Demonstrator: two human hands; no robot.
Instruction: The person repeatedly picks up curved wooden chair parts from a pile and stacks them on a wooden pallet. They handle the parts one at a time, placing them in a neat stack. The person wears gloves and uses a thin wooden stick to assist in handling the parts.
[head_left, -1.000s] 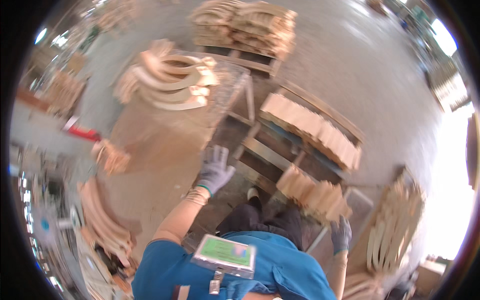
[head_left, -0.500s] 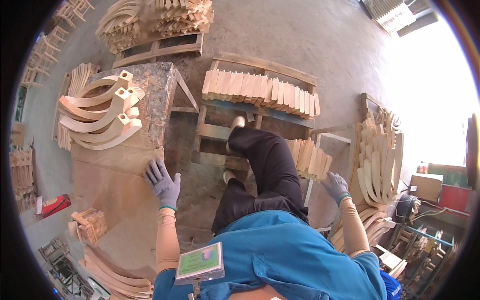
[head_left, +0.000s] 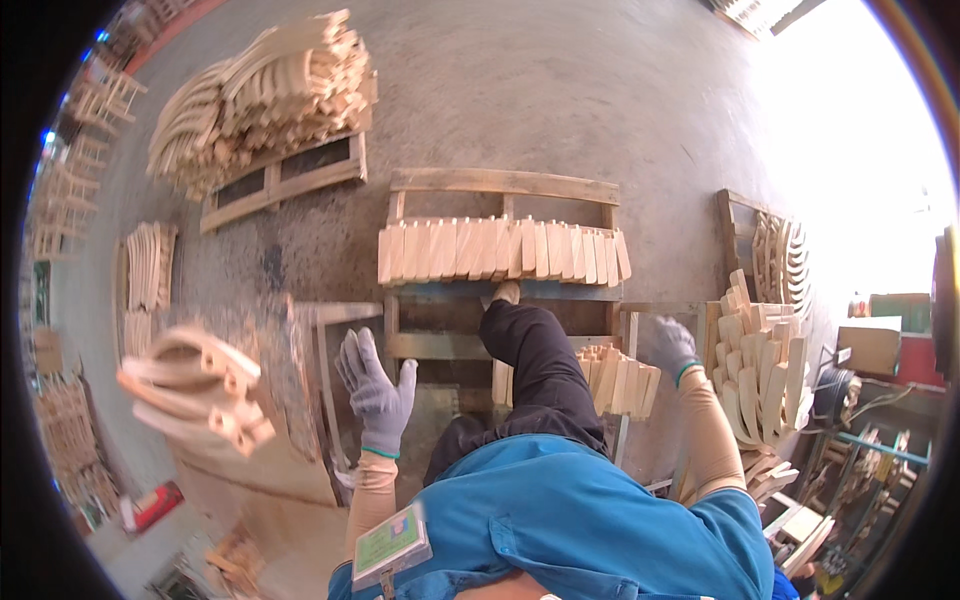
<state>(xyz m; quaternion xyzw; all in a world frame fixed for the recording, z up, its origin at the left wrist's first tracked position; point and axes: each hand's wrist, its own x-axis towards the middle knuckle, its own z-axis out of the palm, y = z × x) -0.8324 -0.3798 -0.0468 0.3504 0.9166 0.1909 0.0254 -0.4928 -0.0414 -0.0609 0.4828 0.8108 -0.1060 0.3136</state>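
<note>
left hand (head_left: 375,385) in a grey knit glove, raised in front of me, fingers spread wide and holding nothing. it hangs over the edge of the worktop (head_left: 290,470), just right of a blurred stack of curved wooden parts (head_left: 195,385) that sits on that worktop. hand and stack are apart, not touching.

right hand (head_left: 672,345), same grey glove, is out to my right with the fingers loosely curled, empty as far as i can see. it hovers just beside a small bundle of short flat wooden slats (head_left: 620,378) standing on end on the near part of a wooden pallet (head_left: 500,185). whether the fingertips touch the slats, i cannot tell.

my leg in dark trousers (head_left: 540,370) stretches forward between the two hands, the shoe (head_left: 505,293) resting on the pallet. across the pallet beyond the shoe lies a long row of flat wooden slats (head_left: 500,250), side by side.

further right, a stack of pale shaped wooden pieces (head_left: 765,365) stands upright, near the right hand. far left top, a big heap of curved wooden parts (head_left: 265,95) on another pallet on the concrete floor (head_left: 560,90). blue shirt (head_left: 590,520) and a green badge (head_left: 390,545) fill the lower edge.
</note>
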